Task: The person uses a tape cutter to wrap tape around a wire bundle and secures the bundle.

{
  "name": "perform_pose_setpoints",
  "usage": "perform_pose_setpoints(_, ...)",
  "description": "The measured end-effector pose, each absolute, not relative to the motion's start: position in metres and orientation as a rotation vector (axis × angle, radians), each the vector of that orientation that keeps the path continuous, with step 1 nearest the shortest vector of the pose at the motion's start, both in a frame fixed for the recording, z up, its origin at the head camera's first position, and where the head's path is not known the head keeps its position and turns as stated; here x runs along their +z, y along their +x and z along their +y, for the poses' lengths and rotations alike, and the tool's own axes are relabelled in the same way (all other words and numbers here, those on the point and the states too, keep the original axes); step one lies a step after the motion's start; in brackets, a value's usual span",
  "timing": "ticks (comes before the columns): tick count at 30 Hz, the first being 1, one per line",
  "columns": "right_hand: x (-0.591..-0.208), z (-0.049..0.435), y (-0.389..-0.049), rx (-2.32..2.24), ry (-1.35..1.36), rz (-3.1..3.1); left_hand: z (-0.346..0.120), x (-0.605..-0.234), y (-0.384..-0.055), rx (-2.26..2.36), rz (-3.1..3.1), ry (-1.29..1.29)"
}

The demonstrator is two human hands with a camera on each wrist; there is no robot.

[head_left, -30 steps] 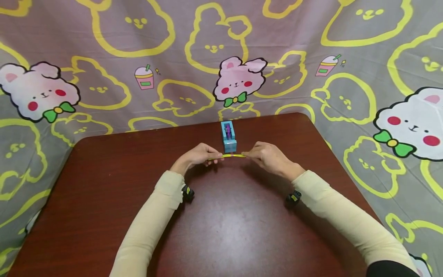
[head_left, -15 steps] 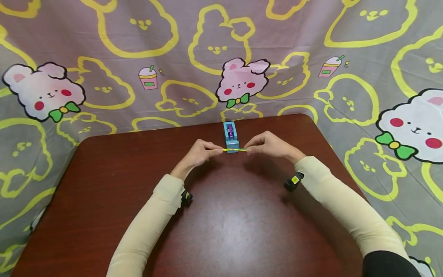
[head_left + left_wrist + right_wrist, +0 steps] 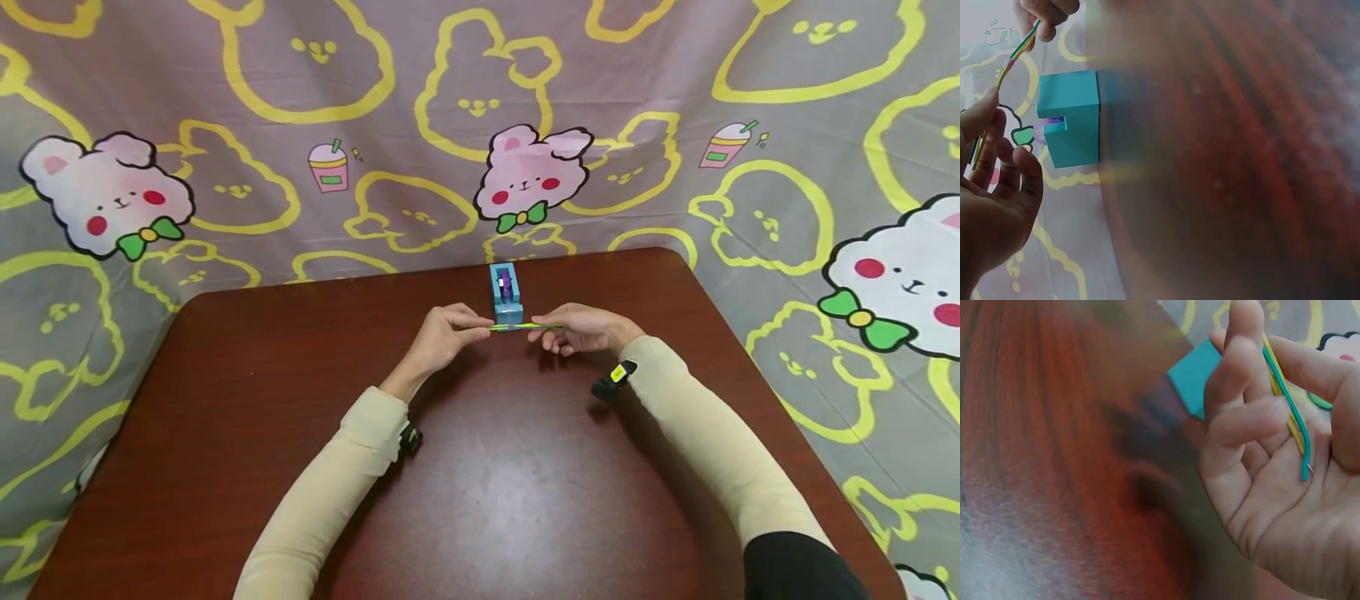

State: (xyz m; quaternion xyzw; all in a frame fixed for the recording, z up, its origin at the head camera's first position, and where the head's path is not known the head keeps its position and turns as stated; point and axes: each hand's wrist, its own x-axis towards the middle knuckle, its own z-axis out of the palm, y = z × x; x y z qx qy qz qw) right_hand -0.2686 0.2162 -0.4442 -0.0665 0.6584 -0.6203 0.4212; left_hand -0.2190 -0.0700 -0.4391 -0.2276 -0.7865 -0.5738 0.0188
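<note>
Strands: thin, yellow and green [image 3: 1022, 48], held as one bundle; centre of the head view, a little below mid-height, running nearly level between the two hands. A small pinkish patch shows along them in the left wrist view.
Left hand: at centre in the head view [image 3: 450, 333]; thumb and finger pinch the strands at their left part, other fingers loosely bent.
Right hand: right of centre in the head view [image 3: 581, 329]; pinches the strands at their right part; their loose ends lie over the palm in the right wrist view.
Hands: apart, strands bridging the gap.
Dispenser: blue block [image 3: 498, 302] with a purple roll [image 3: 506, 284] inside, just above the strands at centre; contact with them cannot be told.
Table: dark reddish-brown [image 3: 262, 433], filling the lower frame.
Backdrop: grey-pink cloth [image 3: 420, 142] with yellow outlines and rabbit heads, across the top.
Sleeves: cream [image 3: 315, 500], lower left and lower right.
</note>
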Motion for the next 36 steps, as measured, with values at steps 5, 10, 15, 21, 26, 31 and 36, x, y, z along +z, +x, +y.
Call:
perform_pose_setpoints(5,-0.453,0.218,-0.267,-1.532,-0.106,1.601,-0.069,-0.443,-0.219,-1.777,-2.469,-0.687)
perform_pose_setpoints(10,-0.454,0.219,-0.266,-1.564,-0.087,1.607,-0.069,-0.445,-0.220,-1.771,-2.481,-0.684)
perform_pose_setpoints(15,-0.446,0.223,-0.266,-1.567,-0.162,1.676,-0.069,-0.446,-0.220,-1.772,-2.497,-0.682)
perform_pose_setpoints(21,-0.427,0.227,-0.266,-1.490,-0.392,1.881,-0.068,-0.445,-0.225,-1.833,-2.485,-0.675)
perform_pose_setpoints(26,-0.411,0.226,-0.264,-1.312,-0.602,2.175,-0.068,-0.441,-0.229,-1.947,-2.565,-0.548)
perform_pose_setpoints(31,-0.401,0.222,-0.258,-1.213,-0.792,2.363,-0.068,-0.435,-0.237,-1.986,-2.732,-0.385)
perform_pose_setpoints(36,-0.396,0.219,-0.247,-1.120,-0.933,2.542,-0.069,-0.432,-0.248,-2.027,-2.898,-0.382)
